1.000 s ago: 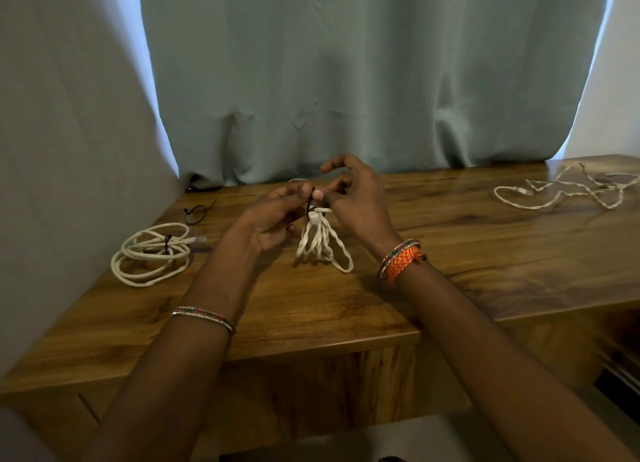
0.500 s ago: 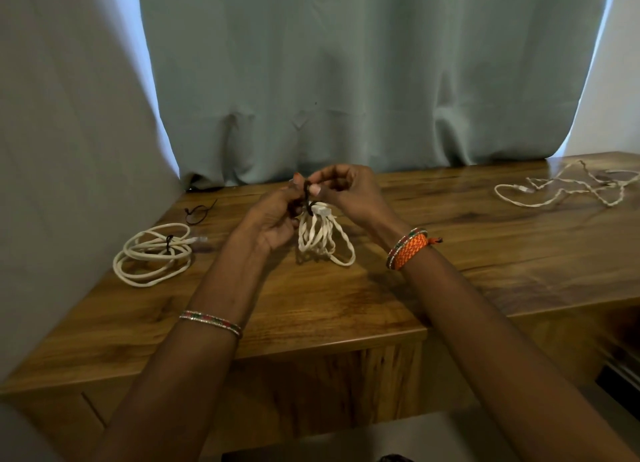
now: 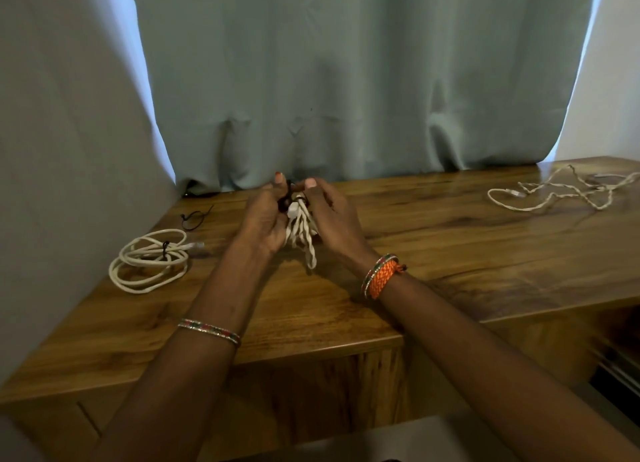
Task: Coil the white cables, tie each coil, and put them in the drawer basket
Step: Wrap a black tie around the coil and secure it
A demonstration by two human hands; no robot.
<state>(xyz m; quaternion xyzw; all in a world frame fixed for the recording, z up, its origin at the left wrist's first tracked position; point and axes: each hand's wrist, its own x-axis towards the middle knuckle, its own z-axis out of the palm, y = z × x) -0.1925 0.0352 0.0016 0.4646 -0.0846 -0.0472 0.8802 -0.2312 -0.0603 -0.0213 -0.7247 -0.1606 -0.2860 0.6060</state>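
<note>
Both hands have drawn closer together and lifted the bundle a little since a second ago. At the far left of the table (image 3: pixel 450 253) lies a tied white coil (image 3: pixel 149 260), finished and waiting for the drawer basket, which is out of sight; a spare black tie (image 3: pixel 194 216) sits just behind it. The left hand (image 3: pixel 265 219) grips the top of the folded white cable (image 3: pixel 300 234), fingers curled to keep the loops gathered. The right hand (image 3: pixel 334 215) pinches a black tie at that top, apparently cinching it. Far right, a loose white cable (image 3: pixel 561 193) sprawls uncoiled.
</note>
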